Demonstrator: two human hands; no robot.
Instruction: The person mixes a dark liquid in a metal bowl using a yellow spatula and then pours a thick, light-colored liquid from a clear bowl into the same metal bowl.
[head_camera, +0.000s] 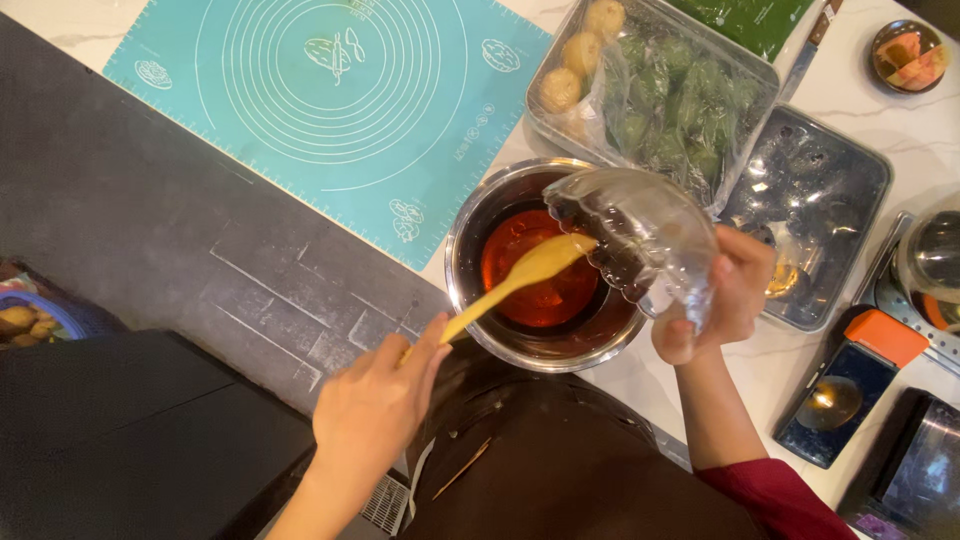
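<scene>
Two hands' fingers gripping wooden spatula (520, 275) and glass bowl (640, 240) over white marble counter (760, 370).

A kitchen: a white marble counter (800, 370) carries a teal baking mat (330, 110), a steel mixing bowl (470, 230) of red liquid, metal trays (860, 170) with dough balls (580, 55) and a kitchen scale (850, 385).

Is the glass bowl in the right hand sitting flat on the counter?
No, the right hand holds the glass bowl tipped over the steel bowl.
</scene>
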